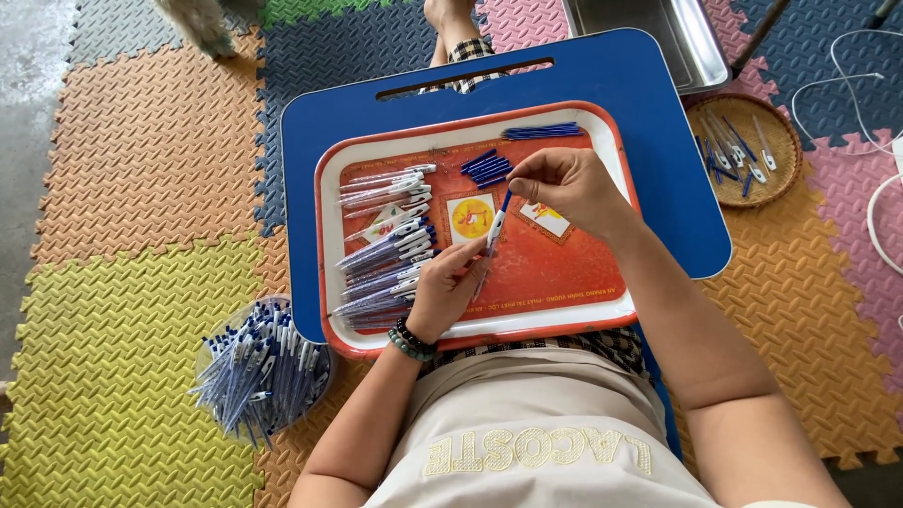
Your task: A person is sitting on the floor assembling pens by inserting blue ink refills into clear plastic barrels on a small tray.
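Red tray (pixel 602 282), yellow square label (pixel 470 218)

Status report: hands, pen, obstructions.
Left hand grips pen barrel. Right hand pinches its blue top end. Over red tray; nothing blocking.

A wicker basket (pixel 785 160) and steel tray (pixel 701 42) rest on foam mats (pixel 132 169).

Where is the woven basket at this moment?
In the head view, the woven basket sits on the foam floor mat at the upper right, just beside the right edge of the blue lap table, below the metal tray.
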